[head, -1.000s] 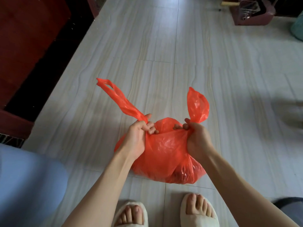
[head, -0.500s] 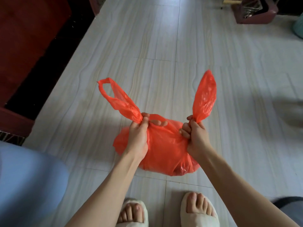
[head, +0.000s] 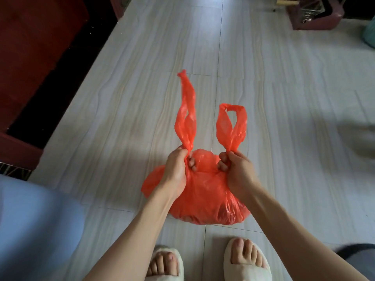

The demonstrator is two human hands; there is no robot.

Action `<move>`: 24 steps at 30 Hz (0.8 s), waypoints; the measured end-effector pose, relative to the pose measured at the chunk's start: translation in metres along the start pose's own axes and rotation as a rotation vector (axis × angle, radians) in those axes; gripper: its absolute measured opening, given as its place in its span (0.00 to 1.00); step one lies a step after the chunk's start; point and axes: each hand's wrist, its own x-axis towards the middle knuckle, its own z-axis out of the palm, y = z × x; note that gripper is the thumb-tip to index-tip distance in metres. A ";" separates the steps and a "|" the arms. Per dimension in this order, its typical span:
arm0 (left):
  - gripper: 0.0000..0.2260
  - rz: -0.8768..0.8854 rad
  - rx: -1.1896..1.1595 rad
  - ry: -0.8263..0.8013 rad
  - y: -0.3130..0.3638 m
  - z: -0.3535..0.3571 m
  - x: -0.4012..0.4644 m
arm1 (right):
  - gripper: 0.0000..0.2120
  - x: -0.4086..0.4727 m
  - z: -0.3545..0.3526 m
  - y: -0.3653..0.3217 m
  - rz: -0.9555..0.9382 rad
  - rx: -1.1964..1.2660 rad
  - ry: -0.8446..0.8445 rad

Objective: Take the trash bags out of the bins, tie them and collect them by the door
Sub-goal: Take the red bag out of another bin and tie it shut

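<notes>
A full orange trash bag (head: 205, 197) rests on the pale tiled floor just in front of my feet. My left hand (head: 176, 171) pinches the base of the bag's left handle loop (head: 187, 118), which stands up long and narrow. Gripping the base of the right handle loop (head: 232, 128) is my right hand (head: 237, 173); that loop is shorter and wider. Both loops point away from me, side by side. The two hands are a short gap apart over the bag's top.
A dark red wooden piece of furniture (head: 34, 63) runs along the left. A dark red box with metal items (head: 316, 15) sits at the far right. A light blue fabric surface (head: 34, 230) fills the lower left. My feet wear white slippers (head: 246, 262).
Both handle loops have swung upright and closer together; the left loop, earlier slanting far left, now stands straight. My hands have drawn nearer to each other.
</notes>
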 end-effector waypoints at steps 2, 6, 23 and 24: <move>0.14 0.090 0.103 0.063 -0.004 0.000 0.000 | 0.12 -0.002 -0.002 0.002 -0.051 -0.045 -0.085; 0.05 0.145 0.020 0.130 -0.004 0.001 -0.003 | 0.09 -0.003 -0.003 0.000 -0.049 -0.004 -0.192; 0.12 0.307 0.767 -0.235 0.005 -0.006 -0.011 | 0.10 0.006 0.014 0.002 -0.237 -0.411 0.072; 0.13 0.404 0.832 -0.244 0.003 -0.007 -0.013 | 0.13 0.006 0.014 0.003 -0.284 -0.511 0.111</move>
